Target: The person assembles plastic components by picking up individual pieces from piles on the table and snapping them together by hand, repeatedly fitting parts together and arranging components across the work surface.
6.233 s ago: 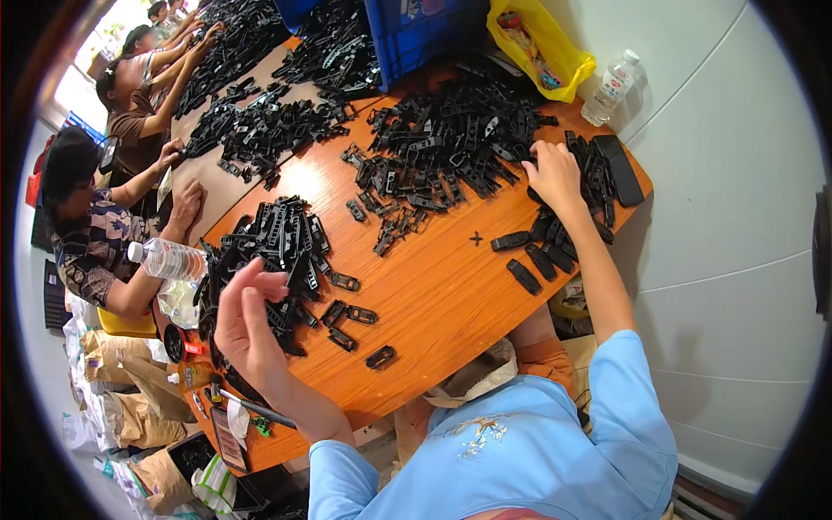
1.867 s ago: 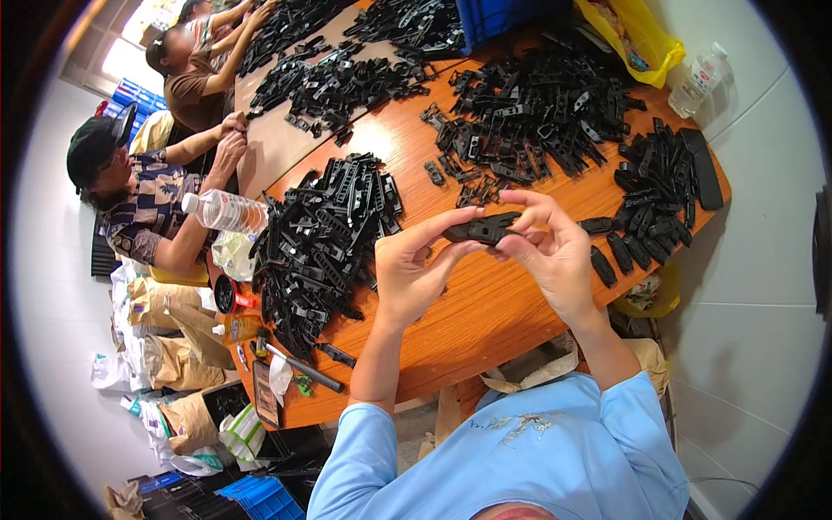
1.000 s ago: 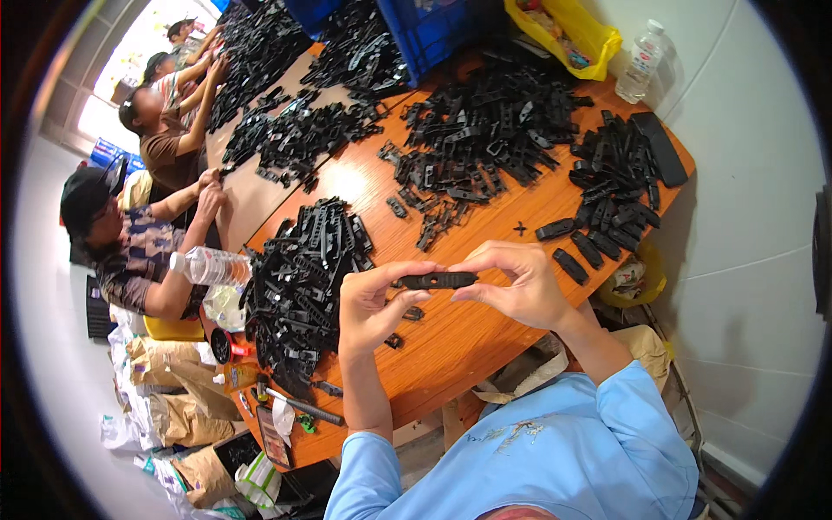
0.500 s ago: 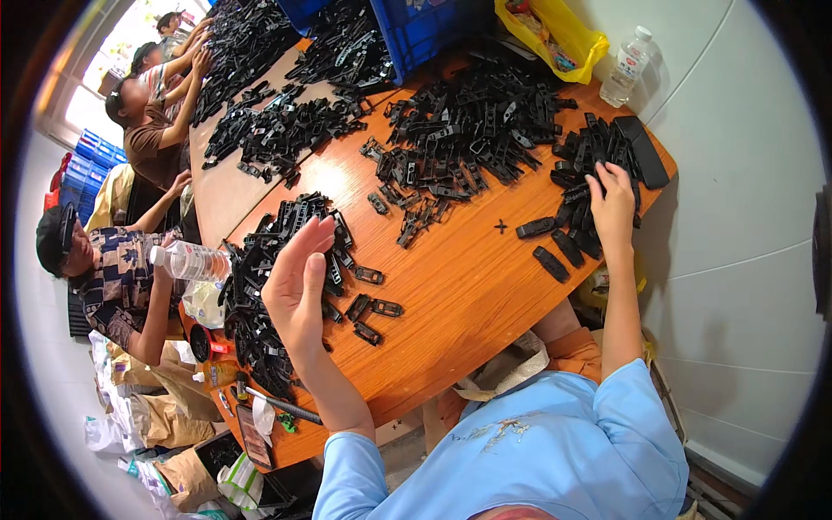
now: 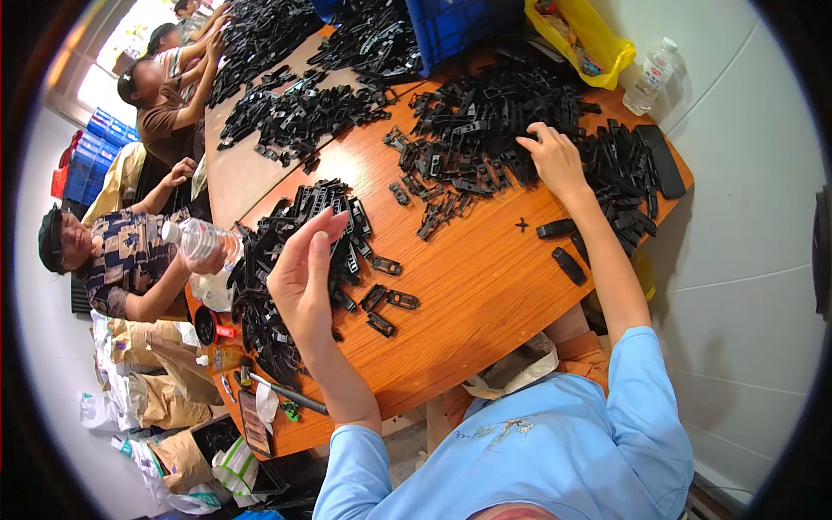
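Note:
My left hand (image 5: 305,276) is raised near the left heap of small black plastic parts (image 5: 282,225), fingers stretched out and nothing seen in them. Several loose black parts (image 5: 400,300) lie on the wood just right of it. My right hand (image 5: 556,162) reaches over the right edge of the large heap of black plastic clips (image 5: 485,117), its fingers curved but apart, with no part visible in them. Beside its wrist lies a pile of smooth black oblong pieces (image 5: 620,178). Two of these pieces, one being a black oblong piece (image 5: 568,267), sit near the table edge.
At the back of the wooden table (image 5: 459,299) stand a blue crate (image 5: 459,35), a yellow bag (image 5: 598,52) and a water bottle (image 5: 652,76). A flat black case (image 5: 660,162) lies by the wall. On the left a co-worker (image 5: 121,251) holds a clear bottle (image 5: 204,243).
My right hand has moved left from the oblong pieces to the clip heap. My left hand stays raised in about the same place. The co-worker's hand now grips the bottle; the view has shifted slightly.

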The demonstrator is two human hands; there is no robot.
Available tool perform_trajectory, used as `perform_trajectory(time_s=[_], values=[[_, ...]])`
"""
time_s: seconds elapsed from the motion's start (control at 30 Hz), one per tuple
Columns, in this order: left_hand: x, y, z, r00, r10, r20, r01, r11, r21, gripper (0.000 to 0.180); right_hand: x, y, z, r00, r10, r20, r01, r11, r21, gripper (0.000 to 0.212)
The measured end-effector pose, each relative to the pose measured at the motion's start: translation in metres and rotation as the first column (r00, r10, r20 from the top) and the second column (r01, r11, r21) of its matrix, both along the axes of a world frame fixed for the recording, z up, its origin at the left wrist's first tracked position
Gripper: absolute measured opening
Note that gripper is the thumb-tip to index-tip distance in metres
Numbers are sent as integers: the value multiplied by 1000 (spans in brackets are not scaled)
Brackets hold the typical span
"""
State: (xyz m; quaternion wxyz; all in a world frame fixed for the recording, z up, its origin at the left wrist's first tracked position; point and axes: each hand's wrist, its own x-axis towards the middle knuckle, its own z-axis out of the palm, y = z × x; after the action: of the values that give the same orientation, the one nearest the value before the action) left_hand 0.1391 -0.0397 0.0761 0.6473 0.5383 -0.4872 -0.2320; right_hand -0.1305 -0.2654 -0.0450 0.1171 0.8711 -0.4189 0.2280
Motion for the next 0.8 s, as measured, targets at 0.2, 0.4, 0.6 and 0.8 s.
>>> perform_trajectory(time_s=[0.2, 0.4, 0.6, 0.8], values=[[-16, -13, -9, 981, -173, -87, 188, 959, 211, 24, 20, 30, 24, 857, 190, 479, -264, 960, 90, 27], [-20, -26, -27, 910, -213, -355, 311, 918, 246, 32, 96, 130, 72, 207, -37, 978, -856, 477, 199, 22], [4, -12, -10, 972, -72, -224, 111, 979, 169, 18, 120, 155, 48, 337, -96, 937, -729, 603, 324, 30], [21, -6, -8, 963, 26, -269, -26, 1000, 5, 21, 116, 190, -3, 609, 576, 546, -764, 612, 206, 27]])
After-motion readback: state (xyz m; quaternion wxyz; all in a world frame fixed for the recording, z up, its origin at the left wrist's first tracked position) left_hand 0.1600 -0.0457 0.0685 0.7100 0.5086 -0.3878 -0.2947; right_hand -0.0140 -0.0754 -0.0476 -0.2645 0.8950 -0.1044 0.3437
